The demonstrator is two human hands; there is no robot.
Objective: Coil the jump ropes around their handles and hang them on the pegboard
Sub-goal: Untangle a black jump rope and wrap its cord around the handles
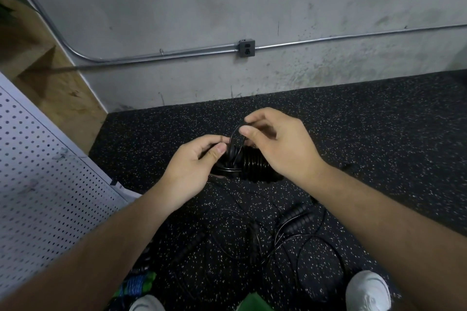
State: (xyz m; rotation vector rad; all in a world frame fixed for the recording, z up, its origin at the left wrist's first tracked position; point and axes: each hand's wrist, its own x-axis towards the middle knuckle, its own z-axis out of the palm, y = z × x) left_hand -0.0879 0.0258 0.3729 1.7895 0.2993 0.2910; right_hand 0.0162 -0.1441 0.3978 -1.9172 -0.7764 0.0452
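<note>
fingers [219, 151] of left hand [192, 161], white pegboard [50, 184] at its 9 o'clock, pinch the thin black cord [232, 137] just over the ribbed handles [252, 163], held above the floor [379, 134]. right hand [285, 144] pinches the cord loop's top. loose jump ropes [293, 225] lie on the floor at 6 o'clock.

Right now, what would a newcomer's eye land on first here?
Centre frame, the left grip holds ribbed black handles while the right grip pinches a thin cord looped above them. More ropes lie tangled on the speckled floor below, and a white pegboard fills the left edge.
</note>
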